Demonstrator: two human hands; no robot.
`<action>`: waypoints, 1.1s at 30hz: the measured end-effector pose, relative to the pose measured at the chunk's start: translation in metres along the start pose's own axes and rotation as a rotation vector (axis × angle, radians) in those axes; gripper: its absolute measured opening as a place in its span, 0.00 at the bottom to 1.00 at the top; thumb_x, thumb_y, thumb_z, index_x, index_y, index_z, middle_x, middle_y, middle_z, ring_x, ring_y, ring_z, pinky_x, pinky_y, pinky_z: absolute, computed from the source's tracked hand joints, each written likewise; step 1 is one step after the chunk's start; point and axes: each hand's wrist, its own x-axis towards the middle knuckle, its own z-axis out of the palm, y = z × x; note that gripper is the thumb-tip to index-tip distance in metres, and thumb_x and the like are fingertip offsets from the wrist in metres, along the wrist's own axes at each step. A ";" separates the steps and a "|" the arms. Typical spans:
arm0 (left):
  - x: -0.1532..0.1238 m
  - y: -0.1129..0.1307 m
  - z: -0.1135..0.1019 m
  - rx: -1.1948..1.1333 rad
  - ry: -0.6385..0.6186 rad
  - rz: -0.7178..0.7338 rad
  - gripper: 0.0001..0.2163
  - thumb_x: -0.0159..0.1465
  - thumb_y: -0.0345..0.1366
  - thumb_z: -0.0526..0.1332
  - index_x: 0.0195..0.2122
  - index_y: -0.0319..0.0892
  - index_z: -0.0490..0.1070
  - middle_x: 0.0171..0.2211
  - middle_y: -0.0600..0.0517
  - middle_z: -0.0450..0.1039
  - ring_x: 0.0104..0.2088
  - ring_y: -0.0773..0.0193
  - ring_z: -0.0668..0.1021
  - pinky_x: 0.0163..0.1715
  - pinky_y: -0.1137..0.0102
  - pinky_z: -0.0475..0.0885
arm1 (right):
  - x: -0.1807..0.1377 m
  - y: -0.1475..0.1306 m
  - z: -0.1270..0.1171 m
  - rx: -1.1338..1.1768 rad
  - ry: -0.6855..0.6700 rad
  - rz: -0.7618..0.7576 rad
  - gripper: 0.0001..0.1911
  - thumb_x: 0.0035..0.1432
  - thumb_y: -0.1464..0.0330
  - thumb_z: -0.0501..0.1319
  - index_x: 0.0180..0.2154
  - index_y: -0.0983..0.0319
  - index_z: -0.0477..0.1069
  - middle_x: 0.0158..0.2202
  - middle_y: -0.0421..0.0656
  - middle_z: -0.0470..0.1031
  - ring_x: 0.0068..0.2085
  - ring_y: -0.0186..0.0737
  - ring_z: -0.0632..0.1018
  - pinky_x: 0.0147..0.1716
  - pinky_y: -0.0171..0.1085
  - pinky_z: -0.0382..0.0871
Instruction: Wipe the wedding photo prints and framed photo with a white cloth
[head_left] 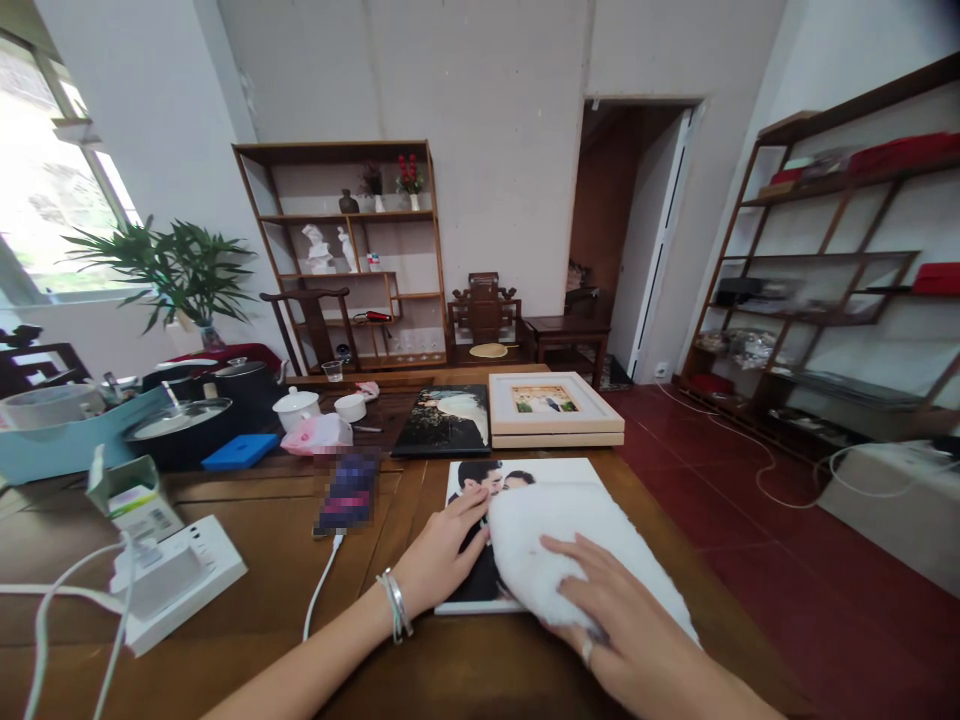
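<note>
While the left hand (442, 555) lies flat, fingers extended, steadying the photo print (487, 588) at lower centre of the frame, the right hand (615, 620) presses open-palmed on a fluffy white cloth (547, 540) spread over the print's right half. Wiping looks under way, not finished: the cloth hides much of the print, whose upper-left part lies uncovered on the wooden surface (262, 560).

You are wearing the one camera on your head. It is looking forward and down across the wooden table (262, 530), sitting close above your left hand (442, 560) and right hand (622, 625), and facing the far wall's shelf (352, 250) and doorway (630, 230).
</note>
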 end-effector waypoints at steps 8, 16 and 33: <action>-0.001 -0.001 0.001 0.000 0.030 0.000 0.18 0.64 0.36 0.49 0.56 0.48 0.58 0.58 0.52 0.57 0.59 0.60 0.58 0.57 0.60 0.57 | -0.012 0.021 -0.006 0.099 0.013 0.173 0.15 0.58 0.59 0.50 0.38 0.57 0.71 0.55 0.43 0.62 0.59 0.52 0.55 0.54 0.51 0.53; -0.001 -0.001 0.002 -0.024 0.037 -0.011 0.18 0.65 0.38 0.48 0.56 0.47 0.59 0.58 0.52 0.58 0.59 0.61 0.59 0.57 0.61 0.56 | 0.022 0.032 0.002 -0.113 0.179 0.078 0.12 0.54 0.71 0.51 0.38 0.61 0.70 0.51 0.50 0.66 0.55 0.49 0.62 0.56 0.53 0.48; 0.001 0.006 -0.001 -0.140 0.088 -0.047 0.17 0.66 0.38 0.44 0.55 0.45 0.61 0.56 0.53 0.61 0.58 0.63 0.61 0.58 0.63 0.55 | -0.012 0.005 -0.024 0.254 -0.166 0.041 0.13 0.55 0.59 0.55 0.39 0.56 0.72 0.54 0.43 0.64 0.59 0.48 0.57 0.55 0.46 0.53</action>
